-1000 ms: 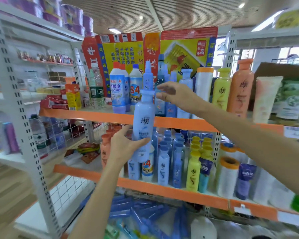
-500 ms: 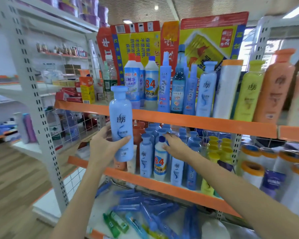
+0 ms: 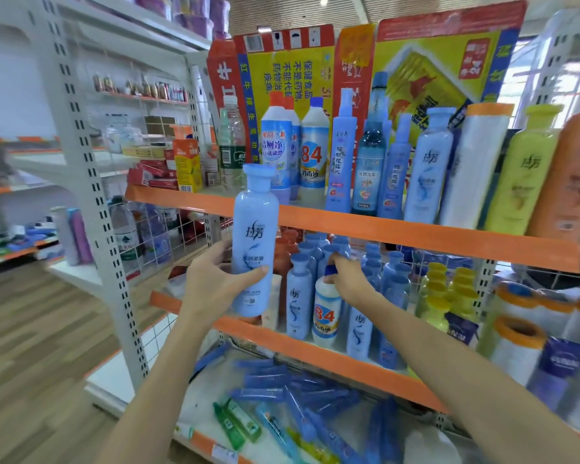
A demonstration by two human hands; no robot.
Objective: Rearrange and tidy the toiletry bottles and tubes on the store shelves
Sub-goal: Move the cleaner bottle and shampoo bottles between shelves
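My left hand point(image 3: 215, 283) grips a tall light-blue shampoo bottle point(image 3: 256, 236) upright in front of the shelves, between the upper and middle orange shelf edges. My right hand point(image 3: 349, 279) reaches into the middle shelf and closes on the blue cap of a white "84" disinfectant bottle point(image 3: 327, 316), which stands among several small light-blue bottles point(image 3: 298, 296). The upper shelf point(image 3: 416, 229) carries a row of blue, white, yellow and orange bottles, including another "84" bottle point(image 3: 313, 152).
Blue and green tubes point(image 3: 282, 396) lie loose in the bottom shelf. Yellow bottles point(image 3: 449, 289) and white rolls with orange tops point(image 3: 519, 346) fill the middle shelf's right side. A white perforated upright point(image 3: 91, 182) stands at the left, wooden floor beyond it.
My right hand came down from the upper shelf to the middle shelf and took hold of the "84" bottle's cap. My left hand kept the light-blue bottle, shifted left in view.
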